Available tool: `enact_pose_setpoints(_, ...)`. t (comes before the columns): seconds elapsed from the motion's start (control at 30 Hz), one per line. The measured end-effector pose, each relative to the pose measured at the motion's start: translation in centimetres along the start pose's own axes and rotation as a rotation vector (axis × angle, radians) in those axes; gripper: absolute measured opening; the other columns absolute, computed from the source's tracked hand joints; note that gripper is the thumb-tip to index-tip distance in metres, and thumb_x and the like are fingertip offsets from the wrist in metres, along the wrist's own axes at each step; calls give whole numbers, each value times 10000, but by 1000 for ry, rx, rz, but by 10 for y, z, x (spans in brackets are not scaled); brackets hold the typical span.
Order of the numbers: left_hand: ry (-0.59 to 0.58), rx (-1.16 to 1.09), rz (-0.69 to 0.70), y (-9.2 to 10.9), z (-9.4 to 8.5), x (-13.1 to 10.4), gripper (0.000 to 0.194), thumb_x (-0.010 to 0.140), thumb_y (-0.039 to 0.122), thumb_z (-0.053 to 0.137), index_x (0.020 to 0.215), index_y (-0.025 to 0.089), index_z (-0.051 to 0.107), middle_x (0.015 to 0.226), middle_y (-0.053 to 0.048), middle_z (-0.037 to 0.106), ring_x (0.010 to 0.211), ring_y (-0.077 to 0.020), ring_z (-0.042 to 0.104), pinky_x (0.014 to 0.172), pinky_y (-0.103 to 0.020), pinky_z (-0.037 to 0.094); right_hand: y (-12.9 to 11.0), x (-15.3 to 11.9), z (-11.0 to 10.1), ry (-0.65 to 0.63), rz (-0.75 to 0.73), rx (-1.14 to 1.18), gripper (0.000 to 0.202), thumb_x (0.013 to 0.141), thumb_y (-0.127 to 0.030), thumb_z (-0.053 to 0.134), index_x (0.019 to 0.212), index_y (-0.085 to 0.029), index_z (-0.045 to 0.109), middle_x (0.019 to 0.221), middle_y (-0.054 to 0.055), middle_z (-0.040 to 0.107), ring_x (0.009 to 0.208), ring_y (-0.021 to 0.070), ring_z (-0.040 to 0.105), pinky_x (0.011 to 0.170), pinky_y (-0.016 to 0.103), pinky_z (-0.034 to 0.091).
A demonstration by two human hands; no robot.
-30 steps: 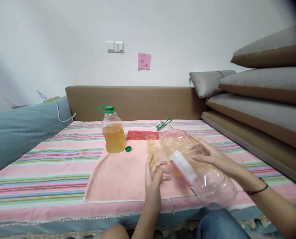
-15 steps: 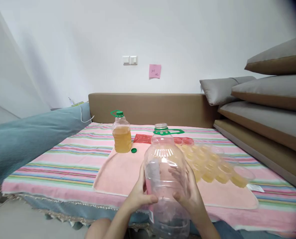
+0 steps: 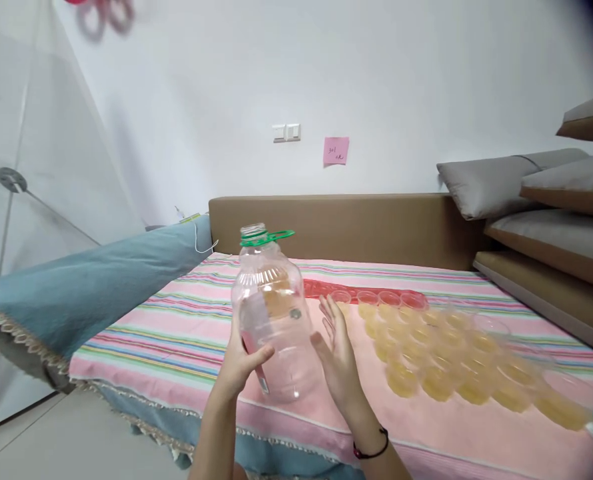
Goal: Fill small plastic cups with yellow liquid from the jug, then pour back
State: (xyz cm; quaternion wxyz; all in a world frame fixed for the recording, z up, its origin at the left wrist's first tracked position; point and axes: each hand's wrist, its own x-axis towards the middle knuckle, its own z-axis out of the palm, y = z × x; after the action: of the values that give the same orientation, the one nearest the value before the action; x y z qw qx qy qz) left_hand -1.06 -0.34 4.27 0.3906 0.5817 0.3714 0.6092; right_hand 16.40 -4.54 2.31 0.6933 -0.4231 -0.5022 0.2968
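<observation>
An empty clear plastic jug (image 3: 289,347), uncapped, with a green ring handle at its neck, is at the front of the pink mat, leaning slightly left. My left hand (image 3: 241,360) grips its left side, thumb across the front. On the jug's right my right hand (image 3: 339,357) is open, fingers spread, and seems apart from the plastic. Through the clear wall shows the amber liquid of a second jug (image 3: 279,300), mostly hidden behind. A green cap (image 3: 295,313) also shows through it.
Several rows of clear cups (image 3: 444,360) with yellow liquid stand on the pink mat (image 3: 361,380) to the right. A red plastic strip (image 3: 316,288) lies behind. Stacked cushions (image 3: 566,233) rise at the right; a brown backrest (image 3: 351,223) spans the back.
The empty jug has moved left and away from me onto the mat, now in front of the amber jug. My right hand has come off its side. The view has turned left.
</observation>
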Motion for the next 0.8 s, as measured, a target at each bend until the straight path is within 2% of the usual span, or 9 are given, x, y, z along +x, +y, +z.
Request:
enact_pose_setpoints(0.1,163,149,56,-18,-9,16,1094,558,452,859,1458,224,282,1466,-153,416,1359,-339,432,1161,-501,320,41,15,22,108,156,-26,682,891,-601,497,1444,-223,369,1555,140,386,1429,262,375,1154,468,348)
enact_pose_setpoints(0.2,300,248,130,-45,-9,24,1212,533,385,879,1490,219,154,1541,-177,279,1426,-324,335,1186,-474,285,88,31,41,125,229,-245,634,895,-530,468,1435,-209,380,1493,152,475,1356,270,482,1081,448,444)
enact_pose_setpoints(0.27,346,299,156,-60,-4,24,1240,539,375,880,1501,226,111,1575,-172,202,1482,-314,222,1217,-451,218,113,44,50,152,256,-363,609,890,-445,457,1433,-179,381,1476,170,488,1347,295,488,1074,474,440)
enact_pose_setpoints(0.33,378,342,154,-73,1,22,1253,547,394,879,1509,216,96,1571,-186,202,1485,-333,211,1218,-460,220,130,58,55,154,268,-449,586,860,-347,478,1399,-124,427,1451,206,499,1351,324,473,1095,474,406)
enact_pose_setpoints(0.47,417,500,114,-92,8,17,1225,607,432,842,1521,178,67,1537,-233,240,1485,-377,188,1203,-536,225,151,83,56,73,247,-650,556,725,-178,586,1279,-123,572,1336,199,588,1286,337,520,1078,393,404)
enact_pose_setpoints(0.57,476,600,111,-102,11,16,1179,645,451,808,1526,161,80,1508,-243,287,1458,-397,246,1167,-577,278,166,96,58,66,261,-777,618,672,-149,633,1287,-137,572,1261,178,635,1208,348,567,1018,423,432)
enact_pose_setpoints(0.7,541,684,145,-110,15,17,1163,666,448,791,1532,135,80,1491,-261,313,1425,-400,303,1129,-578,341,181,102,64,100,270,-847,600,711,-187,625,1304,-132,554,1152,171,685,1140,351,593,945,447,456)
enact_pose_setpoints(0.8,530,705,121,-112,16,17,1163,674,477,784,1531,121,82,1486,-272,317,1419,-399,313,1117,-568,362,175,98,66,143,230,-821,588,759,-243,574,1329,-113,507,1126,167,689,1075,327,623,885,430,491)
